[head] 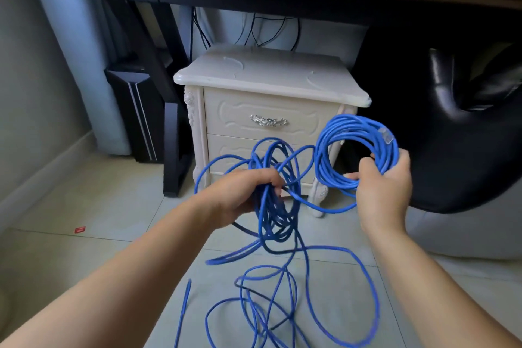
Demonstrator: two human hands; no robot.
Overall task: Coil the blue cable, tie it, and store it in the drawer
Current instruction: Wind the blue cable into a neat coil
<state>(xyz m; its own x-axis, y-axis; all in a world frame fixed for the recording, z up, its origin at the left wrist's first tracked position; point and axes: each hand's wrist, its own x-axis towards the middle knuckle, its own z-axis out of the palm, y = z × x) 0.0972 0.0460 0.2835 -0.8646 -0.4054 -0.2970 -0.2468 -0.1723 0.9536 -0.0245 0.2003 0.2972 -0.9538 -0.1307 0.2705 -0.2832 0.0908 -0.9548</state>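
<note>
The right hand (pixel 381 189) grips the wound coil (pixel 353 124) before the drawer's (pixel 268 110) right edge; the left hand (pixel 240 192), below the drawer, clutches the cable's (pixel 327 208) loose tangle (pixel 274 217), slack hanging to the floor (pixel 113 206).

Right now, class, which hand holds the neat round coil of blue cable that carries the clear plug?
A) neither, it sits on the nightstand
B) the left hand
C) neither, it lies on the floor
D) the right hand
D: the right hand grips the tidy coil, while the left hand holds a loose tangle that trails to the floor.
</note>
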